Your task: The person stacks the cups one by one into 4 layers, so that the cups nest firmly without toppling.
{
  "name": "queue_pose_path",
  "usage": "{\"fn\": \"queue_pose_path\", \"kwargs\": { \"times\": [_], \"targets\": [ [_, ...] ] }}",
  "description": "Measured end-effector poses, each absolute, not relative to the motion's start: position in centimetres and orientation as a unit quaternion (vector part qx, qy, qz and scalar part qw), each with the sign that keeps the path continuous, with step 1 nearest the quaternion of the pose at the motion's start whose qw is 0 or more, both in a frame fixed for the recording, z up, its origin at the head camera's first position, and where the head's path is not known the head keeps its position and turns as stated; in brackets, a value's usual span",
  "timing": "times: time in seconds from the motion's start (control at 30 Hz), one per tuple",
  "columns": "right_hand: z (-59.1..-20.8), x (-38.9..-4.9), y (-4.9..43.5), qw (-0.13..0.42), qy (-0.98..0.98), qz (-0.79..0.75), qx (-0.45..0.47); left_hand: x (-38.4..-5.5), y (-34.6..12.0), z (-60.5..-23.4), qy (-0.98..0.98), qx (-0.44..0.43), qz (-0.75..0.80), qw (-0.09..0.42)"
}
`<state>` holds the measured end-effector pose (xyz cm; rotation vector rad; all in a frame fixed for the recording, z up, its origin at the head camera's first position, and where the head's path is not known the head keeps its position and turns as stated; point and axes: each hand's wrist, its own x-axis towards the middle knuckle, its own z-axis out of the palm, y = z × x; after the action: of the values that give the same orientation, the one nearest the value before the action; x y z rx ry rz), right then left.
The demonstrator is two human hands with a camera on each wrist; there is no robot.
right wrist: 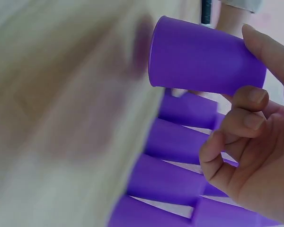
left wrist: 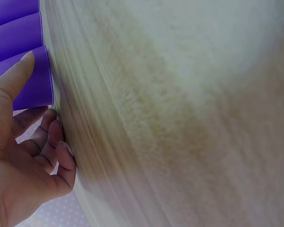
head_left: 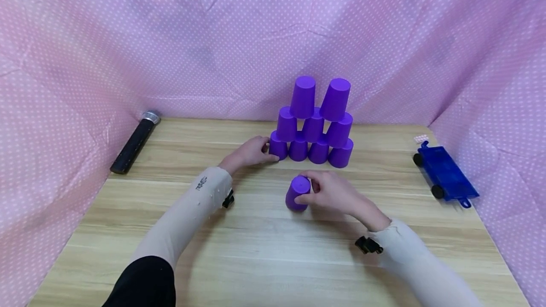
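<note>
A pyramid of upside-down purple cups stands toward the back of the table: several in the bottom row, three in the middle, two on top. At its lower left, my left hand holds the leftmost bottom cup, thumb on the front and fingers round the far side. Nearer to me, my right hand grips a single upside-down purple cup between thumb and fingers near its closed end. In the right wrist view, that cup's rim appears slightly off the tabletop; stacked cups show behind it.
A black microphone with a silver head lies at the table's left edge. On the right is a blue toy trailer with black wheels, beside a small pinkish patch. Pink dotted cloth encloses the wooden table.
</note>
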<state>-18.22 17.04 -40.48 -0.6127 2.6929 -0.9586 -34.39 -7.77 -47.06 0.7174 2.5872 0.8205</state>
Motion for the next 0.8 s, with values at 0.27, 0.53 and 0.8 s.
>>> {"fn": "queue_pose_path", "kwargs": {
  "times": [0.27,0.53,0.8],
  "targets": [
    [-34.5,-18.4,19.0,0.069,0.917,-0.342,-0.195,-34.3,-8.0,-47.2,0.91,0.247,0.286,0.168],
    [-28.3,-19.4,20.8,0.027,0.932,-0.321,-0.168,-34.0,-8.2,-47.1,0.912,0.246,0.283,0.165],
    [-23.0,-21.1,22.2,-0.016,0.943,-0.309,-0.127,-33.8,-8.1,-47.2,0.915,0.236,0.282,0.165]
  ]
}}
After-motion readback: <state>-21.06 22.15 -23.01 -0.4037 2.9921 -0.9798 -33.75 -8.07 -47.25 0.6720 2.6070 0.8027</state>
